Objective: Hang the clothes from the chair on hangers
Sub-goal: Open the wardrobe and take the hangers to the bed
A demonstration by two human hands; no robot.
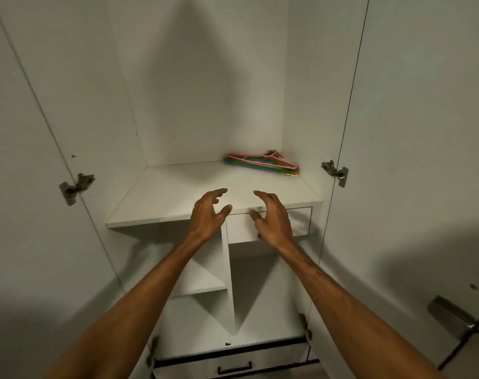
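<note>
A stack of coloured plastic hangers (pixel 261 163), pink on top with green and blue below, lies at the back right corner of the white wardrobe shelf (pixel 164 192). My left hand (pixel 209 213) and my right hand (pixel 272 217) reach forward side by side over the shelf's front edge, palms facing each other, fingers spread and loosely curved, holding nothing. Both hands are well short of the hangers. No clothes and no chair are in view.
Both white wardrobe doors (pixel 36 160) stand wide open, with metal hinges (pixel 75 186) on each side. A small drawer (pixel 301 220) sits under the shelf at right. Lower compartments and a bottom drawer with a dark handle (pixel 234 368) lie below. A dark object (pixel 449 315) is at the lower right.
</note>
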